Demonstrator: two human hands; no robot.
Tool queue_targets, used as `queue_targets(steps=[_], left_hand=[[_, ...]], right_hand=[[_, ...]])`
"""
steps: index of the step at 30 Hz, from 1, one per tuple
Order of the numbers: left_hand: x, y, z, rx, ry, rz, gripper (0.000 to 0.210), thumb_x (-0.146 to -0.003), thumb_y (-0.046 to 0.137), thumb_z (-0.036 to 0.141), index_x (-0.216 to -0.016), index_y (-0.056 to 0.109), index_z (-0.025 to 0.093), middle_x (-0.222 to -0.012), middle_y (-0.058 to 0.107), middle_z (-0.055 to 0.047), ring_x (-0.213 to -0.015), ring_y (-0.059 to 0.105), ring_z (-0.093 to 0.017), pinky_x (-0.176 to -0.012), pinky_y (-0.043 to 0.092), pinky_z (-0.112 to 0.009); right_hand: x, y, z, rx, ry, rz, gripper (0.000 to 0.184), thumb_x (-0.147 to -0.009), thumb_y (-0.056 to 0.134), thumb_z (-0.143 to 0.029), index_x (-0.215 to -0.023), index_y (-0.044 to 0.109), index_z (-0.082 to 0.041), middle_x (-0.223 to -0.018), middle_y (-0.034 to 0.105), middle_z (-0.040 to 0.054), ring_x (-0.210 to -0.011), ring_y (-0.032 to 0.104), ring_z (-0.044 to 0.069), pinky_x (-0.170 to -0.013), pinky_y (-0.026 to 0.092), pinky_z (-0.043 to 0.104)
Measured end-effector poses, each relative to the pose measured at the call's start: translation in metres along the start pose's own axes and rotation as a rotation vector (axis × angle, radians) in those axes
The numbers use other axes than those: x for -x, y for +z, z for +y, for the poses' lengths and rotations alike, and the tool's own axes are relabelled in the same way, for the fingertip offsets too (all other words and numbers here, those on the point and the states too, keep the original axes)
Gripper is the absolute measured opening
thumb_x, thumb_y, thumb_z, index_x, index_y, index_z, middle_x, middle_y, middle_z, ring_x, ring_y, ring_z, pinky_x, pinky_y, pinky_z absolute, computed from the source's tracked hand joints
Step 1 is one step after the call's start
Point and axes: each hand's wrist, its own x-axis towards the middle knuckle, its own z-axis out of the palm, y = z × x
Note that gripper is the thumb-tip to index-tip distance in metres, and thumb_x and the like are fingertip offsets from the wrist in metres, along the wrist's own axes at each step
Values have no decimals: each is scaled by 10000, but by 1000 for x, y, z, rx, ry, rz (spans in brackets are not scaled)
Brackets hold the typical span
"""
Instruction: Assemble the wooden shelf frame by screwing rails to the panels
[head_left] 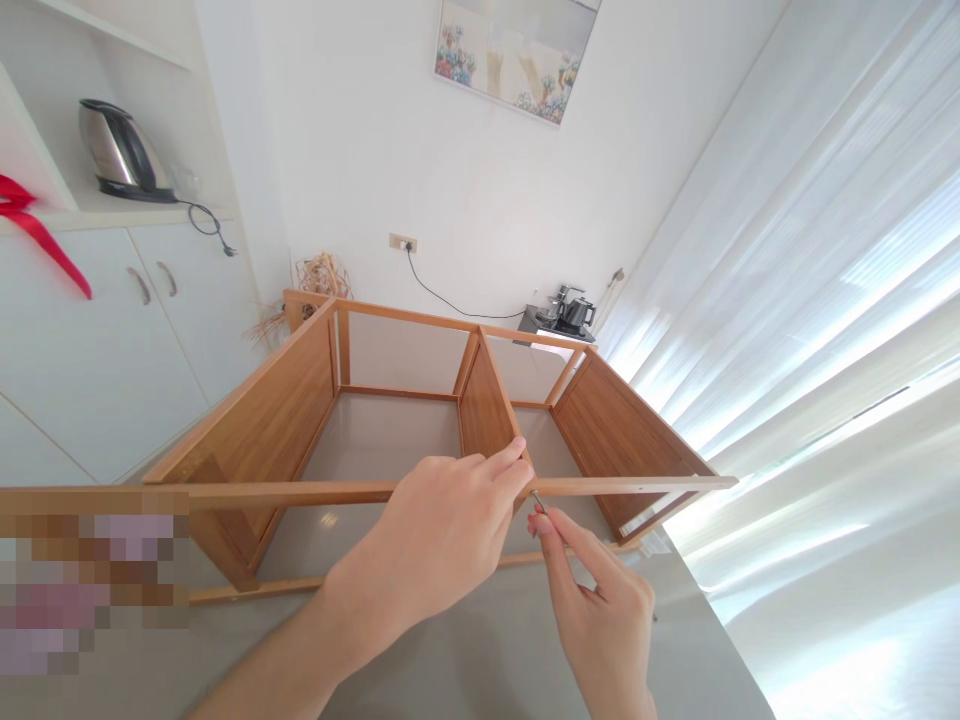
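Note:
A wooden shelf frame [300, 492] with brown panels stands in front of me. My left hand [442, 525] is wrapped over its front rail, fingers at the top end of the middle panel [486, 395]. Just right of it and below the rail, my right hand [600, 600] pinches a thin metal rod [540, 503] between thumb and fingertips. The rod's upper end meets the rail at the middle panel joint. Whether it is a screw or a hex key I cannot tell, since the fingers hide part of it.
Side panels [637, 435] close the frame's ends. Left stands a white cabinet [82, 340] with a kettle [124, 150] and red ribbon [45, 235]. Curtains [810, 300] hang at right. A cord [450, 300] runs to a black tea station [559, 320]. The lower left is pixelated.

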Motion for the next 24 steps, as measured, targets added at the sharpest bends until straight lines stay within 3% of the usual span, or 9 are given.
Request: queue_targets(steps=[8,13,19,24], left_hand=[[2,1,-1,1,8,-8,355,-984,357,166,-1290,524,233,-1455,539,-41,-895,714,-204,-615,515,-321],[1,1,-1,3,5,-9,368,-986,356,169,-1317,505,233,-1446,548,-49,-876,713,-202,-599,499,-311],[0,1,-1,-4,14,-3,412,-990,358,181,-1388,456,223,-1429,562,-65,-797,705,-185,-567,473,-306],[1,0,-1,1,11,-17,437,-990,348,172,-1418,431,202,-1405,581,-92,-789,698,-171,-570,458,-285]], right_hand=[[-1,2,-6,-32,80,-28,181,-909,645,-329,-958,779,-218,-838,764,46,-699,715,180,-548,547,230],[-1,3,-10,-75,218,-53,212,-898,645,-394,-922,772,-226,-827,765,42,-674,707,174,-549,539,224],[-2,11,-13,-403,429,-204,252,-908,618,-434,-971,715,-210,-942,761,82,-839,732,209,-736,598,284],[-5,17,-22,-579,550,-182,275,-880,650,-465,-929,690,-197,-850,748,75,-767,723,201,-728,593,298]])
